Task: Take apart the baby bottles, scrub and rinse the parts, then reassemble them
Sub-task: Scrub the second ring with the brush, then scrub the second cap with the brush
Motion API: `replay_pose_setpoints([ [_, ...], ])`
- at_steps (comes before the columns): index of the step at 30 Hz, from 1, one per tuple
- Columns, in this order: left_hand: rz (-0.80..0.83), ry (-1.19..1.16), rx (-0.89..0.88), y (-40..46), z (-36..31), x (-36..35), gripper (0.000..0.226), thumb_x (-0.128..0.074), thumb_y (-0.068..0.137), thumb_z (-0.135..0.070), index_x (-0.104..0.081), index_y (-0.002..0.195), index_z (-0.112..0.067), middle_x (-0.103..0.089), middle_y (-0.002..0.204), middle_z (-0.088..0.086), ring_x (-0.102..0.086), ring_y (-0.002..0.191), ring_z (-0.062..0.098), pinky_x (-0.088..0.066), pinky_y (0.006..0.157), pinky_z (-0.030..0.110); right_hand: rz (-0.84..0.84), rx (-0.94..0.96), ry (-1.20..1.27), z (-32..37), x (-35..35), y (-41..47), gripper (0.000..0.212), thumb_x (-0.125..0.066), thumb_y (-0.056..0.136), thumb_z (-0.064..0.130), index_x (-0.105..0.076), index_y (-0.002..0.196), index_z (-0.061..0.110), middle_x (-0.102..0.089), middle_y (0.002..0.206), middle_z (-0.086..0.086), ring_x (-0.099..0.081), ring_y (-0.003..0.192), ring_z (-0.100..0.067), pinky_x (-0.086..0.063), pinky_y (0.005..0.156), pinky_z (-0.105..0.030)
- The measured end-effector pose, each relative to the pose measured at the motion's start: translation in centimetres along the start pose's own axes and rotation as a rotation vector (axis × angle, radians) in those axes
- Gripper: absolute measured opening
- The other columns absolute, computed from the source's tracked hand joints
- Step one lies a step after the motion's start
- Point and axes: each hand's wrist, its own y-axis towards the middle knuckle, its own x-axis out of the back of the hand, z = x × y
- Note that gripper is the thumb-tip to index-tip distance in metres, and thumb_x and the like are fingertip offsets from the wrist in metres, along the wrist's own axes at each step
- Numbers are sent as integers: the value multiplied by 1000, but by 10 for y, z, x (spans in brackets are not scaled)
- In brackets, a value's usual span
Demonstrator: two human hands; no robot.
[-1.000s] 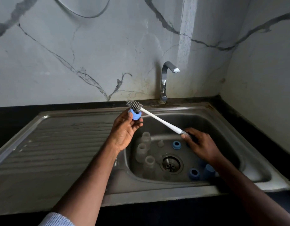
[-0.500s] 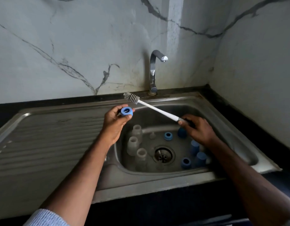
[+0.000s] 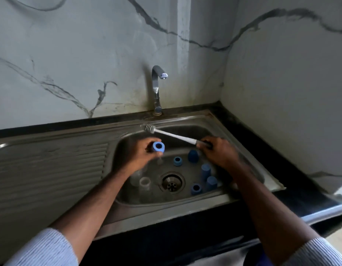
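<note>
Left hand [image 3: 142,153]: we grip a blue ring [image 3: 158,147] over the sink [image 3: 214,120]
Right hand [image 3: 218,150]: we hold the brush [image 3: 150,128] by its handle, bristles toward the tap [image 3: 156,87]
Basin floor: we see blue caps [image 3: 205,169] and clear bottles [image 3: 145,182] around the drain [image 3: 172,182]

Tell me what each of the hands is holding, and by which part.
The left hand grips a blue bottle ring by its outer side, opening facing the camera. The right hand holds the bottle brush by the dark grip end of its handle, bristles free.
</note>
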Motion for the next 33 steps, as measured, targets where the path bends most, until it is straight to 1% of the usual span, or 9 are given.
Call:
replay_pose_setpoints([
  [4, 249, -45, -11, 18, -19, -52, 48, -90, 63, 1, -71, 106, -11, -61, 104, 3, -60, 96, 16, -48, 87, 28, -104, -75, -284, -29, 29, -15, 35, -54, 91, 65, -64, 115, 42, -72, 106, 4, -68, 97, -26, -52, 79, -36],
  [10, 470, 60, 17, 40, 0, -111, 38, -84, 65, 1, -73, 100, -6, -70, 97, 4, -63, 93, 11, -51, 78, 29, -183, -156, -271, -56, 27, -18, 36, -58, 87, 65, -66, 112, 40, -73, 104, -1, -69, 96, -34, -52, 77, -38],
  [13, 511, 43, 43, 47, 11, -134, 37, -83, 64, 0, -72, 99, -5, -73, 98, 10, -64, 91, 13, -56, 78, 38, -175, -163, -239, -58, 25, -10, 35, -58, 87, 65, -66, 111, 40, -73, 105, 1, -69, 98, -33, -53, 79, -37],
  [17, 599, 85, 57, 50, 15, -153, 36, -80, 74, 1, -69, 108, 0, -66, 106, 4, -60, 97, 12, -48, 76, 14, -157, -141, -250, -63, 23, -9, 38, -56, 85, 68, -64, 110, 40, -73, 102, 4, -70, 95, -31, -56, 79, -39],
  [20, 714, 167, 59, 49, 20, -162, 39, -74, 78, 2, -67, 116, -5, -64, 116, 6, -60, 103, 16, -47, 76, 17, -153, -150, -243, -63, 24, -7, 38, -55, 85, 68, -64, 109, 40, -72, 101, 5, -69, 95, -30, -56, 79, -38],
  [24, 695, 179, 100, 46, 29, -167, 56, -71, 79, 5, -58, 132, -10, -58, 127, 13, -59, 100, 20, -49, 72, 16, -144, -156, -225, -62, 24, -8, 39, -56, 84, 69, -64, 108, 39, -72, 101, 6, -69, 95, -28, -55, 79, -37],
  [28, 552, 110, 69, 57, 17, -166, 75, -84, 65, 5, -57, 134, -4, -61, 125, 8, -63, 102, 23, -54, 86, 33, -143, -159, -211, -61, 25, -9, 40, -55, 84, 70, -64, 108, 40, -72, 101, 6, -69, 94, -28, -55, 79, -38],
  [30, 602, 131, 14, 61, -1, -170, 73, -84, 68, 2, -57, 135, -8, -60, 123, 3, -62, 102, 22, -52, 85, 31, -147, -161, -201, -60, 26, -11, 39, -56, 84, 69, -65, 108, 40, -72, 101, 5, -69, 94, -29, -54, 79, -38],
  [33, 731, 158, -56, 60, -17, -183, 75, -79, 77, -2, -50, 144, -19, -54, 137, 7, -58, 109, 19, -49, 82, 24, -150, -167, -206, -58, 27, -15, 37, -59, 84, 67, -66, 108, 40, -73, 101, 4, -69, 96, -30, -51, 78, -36],
])
